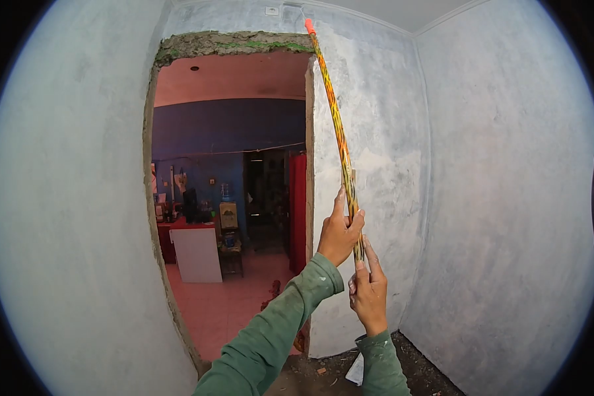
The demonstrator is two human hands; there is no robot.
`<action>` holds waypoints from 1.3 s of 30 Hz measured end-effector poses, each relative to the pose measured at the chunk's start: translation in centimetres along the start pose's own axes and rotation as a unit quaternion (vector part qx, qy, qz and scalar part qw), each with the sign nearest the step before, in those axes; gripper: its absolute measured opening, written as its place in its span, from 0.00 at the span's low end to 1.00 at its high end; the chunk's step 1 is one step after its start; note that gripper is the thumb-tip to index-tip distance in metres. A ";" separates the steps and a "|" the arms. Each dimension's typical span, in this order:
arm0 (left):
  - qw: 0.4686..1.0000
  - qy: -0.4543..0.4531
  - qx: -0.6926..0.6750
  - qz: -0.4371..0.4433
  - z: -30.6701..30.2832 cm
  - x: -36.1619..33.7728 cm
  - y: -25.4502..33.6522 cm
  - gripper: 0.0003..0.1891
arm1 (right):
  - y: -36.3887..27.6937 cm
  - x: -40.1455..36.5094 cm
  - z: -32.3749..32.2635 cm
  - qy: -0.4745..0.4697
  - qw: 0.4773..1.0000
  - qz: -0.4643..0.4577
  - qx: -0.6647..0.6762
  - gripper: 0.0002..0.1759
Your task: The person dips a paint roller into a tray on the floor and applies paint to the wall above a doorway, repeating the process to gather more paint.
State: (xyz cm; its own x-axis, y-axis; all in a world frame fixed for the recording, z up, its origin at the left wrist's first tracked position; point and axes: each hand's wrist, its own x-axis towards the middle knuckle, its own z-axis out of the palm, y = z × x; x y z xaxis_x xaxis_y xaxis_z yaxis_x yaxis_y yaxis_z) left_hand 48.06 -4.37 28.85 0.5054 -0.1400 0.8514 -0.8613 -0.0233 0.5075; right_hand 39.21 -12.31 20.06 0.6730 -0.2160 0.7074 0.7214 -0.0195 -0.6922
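Note:
My left hand [340,236] grips a long pole [336,119] with a yellow, orange and black pattern, its index finger stretched along the shaft. Lower down, near the pole's bottom end, my right hand [369,294] is closed around it too. The pole leans up and slightly left to an orange tip [310,26]. Beyond that tip, a thin wire frame leads to what looks like a paint roller [292,5] against the upper wall, small and partly cut off by the frame's top. Both green sleeves carry pale spots.
A rough-edged doorway [234,45] opens left of the pole onto a room with a white-fronted counter [197,254] and a red curtain [298,211]. Patchy whitish walls [508,185] meet in a corner at right. A wall socket [272,10] sits above the doorway. Debris lies on the dark floor [422,360].

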 end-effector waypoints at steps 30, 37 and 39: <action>0.999 0.020 0.036 0.009 -1.6 3.0 -3.5 0.36 | 1.7 3.5 1.8 -0.001 1.000 0.000 -0.021 0.27; 0.999 0.010 0.050 0.014 0.3 -2.2 -6.2 0.39 | 4.2 -1.0 0.0 0.004 0.997 0.059 -0.048 0.28; 0.999 0.002 0.037 -0.011 0.3 -3.0 -5.9 0.38 | 4.9 -1.4 -0.1 0.008 0.998 0.052 -0.026 0.29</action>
State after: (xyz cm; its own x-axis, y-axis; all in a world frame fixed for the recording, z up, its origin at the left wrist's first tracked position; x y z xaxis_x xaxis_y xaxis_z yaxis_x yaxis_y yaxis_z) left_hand 51.57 -4.12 23.28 0.5242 -0.1348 0.8409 -0.8515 -0.1002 0.5148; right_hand 41.79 -12.18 15.61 0.7415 -0.2344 0.6287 0.6372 -0.0473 -0.7692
